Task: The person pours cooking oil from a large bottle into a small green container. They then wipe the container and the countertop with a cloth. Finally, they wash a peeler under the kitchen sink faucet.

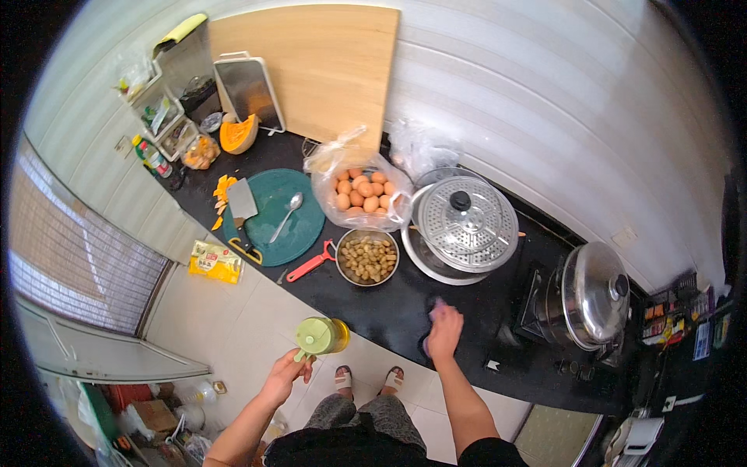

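My left hand (287,373) grips the handle of an oil jug (318,336) with a green lid and yellow liquid inside. The jug is held in the air just off the counter's front edge. On the black countertop (373,312), my right hand (446,330) presses a purple cloth (433,327) against the surface. Most of the cloth is hidden under my fingers. Beyond my hands stands a metal bowl of peanuts in their shells (367,258). A red peeler (312,262) lies at the bowl's left.
A cleaver (241,201) and a spoon (286,217) lie on a round green cutting board (292,245). Behind the peanuts sits a plastic bag of eggs (365,190). A steamer with a glass lid (467,225) stands right of it. A lidded pot (595,298) is on the stove.
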`<state>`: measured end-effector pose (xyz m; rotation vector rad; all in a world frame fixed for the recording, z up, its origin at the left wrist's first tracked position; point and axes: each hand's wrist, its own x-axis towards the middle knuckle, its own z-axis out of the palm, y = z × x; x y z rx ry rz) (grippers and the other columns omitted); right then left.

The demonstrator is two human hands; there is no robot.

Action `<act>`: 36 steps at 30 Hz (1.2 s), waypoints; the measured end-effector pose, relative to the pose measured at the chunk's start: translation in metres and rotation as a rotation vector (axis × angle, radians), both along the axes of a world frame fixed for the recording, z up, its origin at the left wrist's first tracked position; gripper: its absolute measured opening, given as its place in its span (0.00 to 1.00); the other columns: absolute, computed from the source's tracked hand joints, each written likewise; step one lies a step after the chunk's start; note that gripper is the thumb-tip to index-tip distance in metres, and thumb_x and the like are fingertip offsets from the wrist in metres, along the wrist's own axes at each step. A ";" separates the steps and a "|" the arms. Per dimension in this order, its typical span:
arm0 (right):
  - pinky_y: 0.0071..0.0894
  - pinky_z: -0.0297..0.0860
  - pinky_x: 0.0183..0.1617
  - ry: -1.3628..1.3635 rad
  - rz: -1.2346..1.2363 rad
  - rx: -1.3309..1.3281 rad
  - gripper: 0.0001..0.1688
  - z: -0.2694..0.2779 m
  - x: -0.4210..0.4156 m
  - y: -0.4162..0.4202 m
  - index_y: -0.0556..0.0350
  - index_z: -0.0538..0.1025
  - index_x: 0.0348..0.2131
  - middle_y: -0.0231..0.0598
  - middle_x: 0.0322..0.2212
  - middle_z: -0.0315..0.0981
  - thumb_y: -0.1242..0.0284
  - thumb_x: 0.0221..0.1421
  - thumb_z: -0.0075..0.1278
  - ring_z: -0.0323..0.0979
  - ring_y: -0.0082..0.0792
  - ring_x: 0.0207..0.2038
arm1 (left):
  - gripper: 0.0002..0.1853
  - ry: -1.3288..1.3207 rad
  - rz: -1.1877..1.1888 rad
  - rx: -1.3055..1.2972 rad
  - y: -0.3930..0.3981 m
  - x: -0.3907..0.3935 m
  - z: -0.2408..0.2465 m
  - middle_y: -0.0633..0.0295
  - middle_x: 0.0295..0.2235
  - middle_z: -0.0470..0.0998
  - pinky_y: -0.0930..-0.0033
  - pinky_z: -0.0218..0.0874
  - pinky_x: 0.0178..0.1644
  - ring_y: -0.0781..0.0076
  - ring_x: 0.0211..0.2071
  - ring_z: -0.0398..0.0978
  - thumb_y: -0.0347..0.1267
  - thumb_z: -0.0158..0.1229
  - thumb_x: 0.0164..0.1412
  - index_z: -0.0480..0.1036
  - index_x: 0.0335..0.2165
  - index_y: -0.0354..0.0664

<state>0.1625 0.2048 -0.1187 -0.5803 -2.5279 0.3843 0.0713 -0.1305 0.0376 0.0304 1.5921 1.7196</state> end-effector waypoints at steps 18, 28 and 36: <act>0.44 0.49 0.58 -0.206 0.089 -0.093 0.27 -0.026 -0.206 -0.189 0.60 0.64 0.50 0.37 0.51 0.57 0.70 0.50 0.46 0.53 0.42 0.55 | 0.11 -0.039 0.171 -0.005 -0.098 -0.006 -0.010 0.65 0.28 0.67 0.76 0.57 0.32 0.76 0.25 0.64 0.36 0.44 0.60 0.65 0.31 0.39; 0.50 0.51 0.57 -0.126 0.525 -0.036 0.21 -0.029 -0.195 -0.182 0.47 0.72 0.43 0.38 0.46 0.62 0.77 0.46 0.44 0.56 0.43 0.52 | 0.12 -0.034 0.204 0.033 -0.123 -0.017 -0.016 0.66 0.27 0.66 0.75 0.56 0.32 0.77 0.26 0.63 0.38 0.44 0.62 0.65 0.31 0.39; 0.50 0.51 0.56 -0.125 0.337 -0.098 0.25 -0.009 -0.189 -0.187 0.51 0.68 0.48 0.41 0.44 0.62 0.77 0.47 0.44 0.57 0.44 0.50 | 0.11 -0.002 0.179 0.068 -0.126 -0.030 -0.010 0.65 0.26 0.65 0.75 0.56 0.32 0.76 0.26 0.63 0.36 0.43 0.62 0.65 0.31 0.38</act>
